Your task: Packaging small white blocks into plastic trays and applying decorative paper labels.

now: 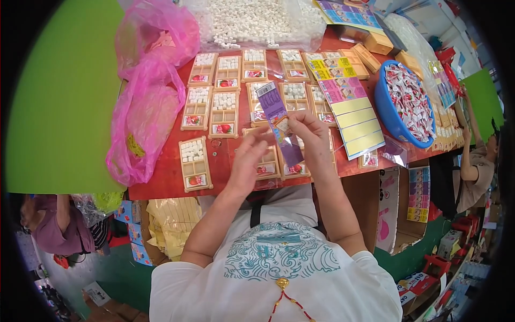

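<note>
I hold a long purple printed card strip [274, 115] upright over the red table [161, 182]. My right hand [310, 137] pinches its middle between thumb and fingers. My left hand [251, 158] is just beside it with curled fingers touching the strip's lower clear part [292, 153]. Under both hands lie several small tan trays [195, 163] with compartments of white cubes and a small red-pictured packet.
A pink plastic bag [147, 107] lies at the left. A blue bowl [387, 115] of small red-and-white packets sits at the right, beside yellow and pink card strips [351, 115]. A clear bag of white cubes [252, 21] is at the back. Other people sit at both sides.
</note>
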A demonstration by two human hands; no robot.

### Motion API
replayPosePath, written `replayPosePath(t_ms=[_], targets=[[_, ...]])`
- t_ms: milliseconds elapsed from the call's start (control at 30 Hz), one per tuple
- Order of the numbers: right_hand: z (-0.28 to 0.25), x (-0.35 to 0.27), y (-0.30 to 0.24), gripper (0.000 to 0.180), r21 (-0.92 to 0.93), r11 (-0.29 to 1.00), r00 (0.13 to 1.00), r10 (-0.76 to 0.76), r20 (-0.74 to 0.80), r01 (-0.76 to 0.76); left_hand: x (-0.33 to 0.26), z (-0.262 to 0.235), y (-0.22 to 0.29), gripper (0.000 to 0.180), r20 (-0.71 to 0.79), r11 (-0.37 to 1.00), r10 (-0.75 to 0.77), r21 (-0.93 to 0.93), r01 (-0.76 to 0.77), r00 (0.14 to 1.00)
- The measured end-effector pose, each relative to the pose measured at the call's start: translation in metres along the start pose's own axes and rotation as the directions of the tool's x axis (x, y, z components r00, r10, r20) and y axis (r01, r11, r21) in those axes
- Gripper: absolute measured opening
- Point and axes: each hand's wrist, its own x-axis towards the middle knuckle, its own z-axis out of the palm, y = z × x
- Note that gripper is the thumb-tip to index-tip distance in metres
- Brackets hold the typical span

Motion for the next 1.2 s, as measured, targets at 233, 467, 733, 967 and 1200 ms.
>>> replayPosePath(t_ms=[233, 467, 733, 967, 1200], targets=[[-0.003, -0.010, 0.022, 0.012, 0.074, 0.993, 0.993, -0.087, -0.081, 0.093, -0.003, 0.020, -0.011, 0.025, 0.007, 0.998, -0.002, 0.062, 0.002, 1.000], [-0.017, -0.054, -0.047, 0.031, -0.893, 0.219, 0.825, -0.512, 0.238, 0.393, -0.031, 0.011, -0.002, 0.022, 0.225, 0.746, -0.071, 0.659, -0.098, 0.972], [-0.021, -0.090, -0.042, 0.014, -0.761, 0.057, 0.762, 0.005, 0.648, 0.646, -0.056, 0.013, 0.002, 0.017, 0.512, 0.293, -0.064, 0.830, -0.475, 0.856], [-0.027, -0.087, -0.038, 0.011, -0.733, 0.130, 0.732, 0.067, 0.678, 0.668, -0.052, 0.008, 0.011, 0.021, 0.513, 0.260, -0.111, 0.841, -0.473, 0.851], [-0.055, -0.084, -0.051, 0.013, -0.850, 0.178, 0.868, -0.076, 0.491, 0.496, -0.036, -0.013, -0.004, 0.052, 0.332, 0.076, 0.146, 0.935, -0.345, 0.932]])
